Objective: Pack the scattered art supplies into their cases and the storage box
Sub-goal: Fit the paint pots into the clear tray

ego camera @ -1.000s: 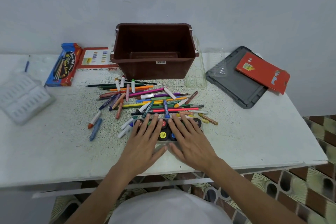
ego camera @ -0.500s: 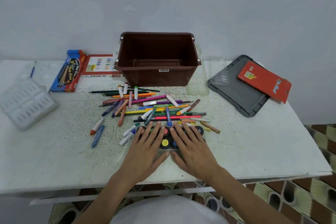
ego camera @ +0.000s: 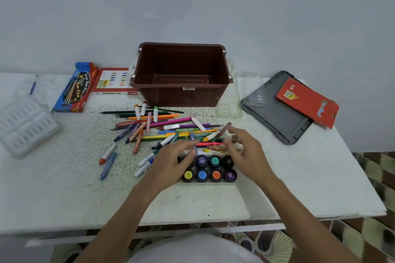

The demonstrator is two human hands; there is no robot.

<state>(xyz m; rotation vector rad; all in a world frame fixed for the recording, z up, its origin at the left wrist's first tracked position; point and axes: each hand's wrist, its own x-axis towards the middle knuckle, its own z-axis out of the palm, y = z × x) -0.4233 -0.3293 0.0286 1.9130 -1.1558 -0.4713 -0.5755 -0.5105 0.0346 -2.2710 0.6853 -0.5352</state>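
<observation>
A heap of coloured pencils, crayons and markers (ego camera: pixel 166 128) lies mid-table in front of the empty brown storage box (ego camera: pixel 171 96). Nearer me sits a set of small black paint pots (ego camera: pixel 209 168) with coloured lids, in two rows. My left hand (ego camera: pixel 171 162) hovers over the set's left end, fingers fairly straight and blurred, holding nothing that I can make out. My right hand (ego camera: pixel 248 151) hovers at the set's right end over the pencils, fingers loosely spread and blurred.
A blue pencil case (ego camera: pixel 74 89) and an oil pastels box (ego camera: pixel 113 81) lie left of the storage box. A white plastic tray (ego camera: pixel 23 126) sits far left. A clear plastic tray (ego camera: pixel 230 100), a grey lid (ego camera: pixel 275 113) and a red case (ego camera: pixel 307 102) lie to the right.
Both hands lay flat on the paint pots; they have lifted off and moved apart toward the pencil heap, uncovering the pots. The view has shifted downward slightly.
</observation>
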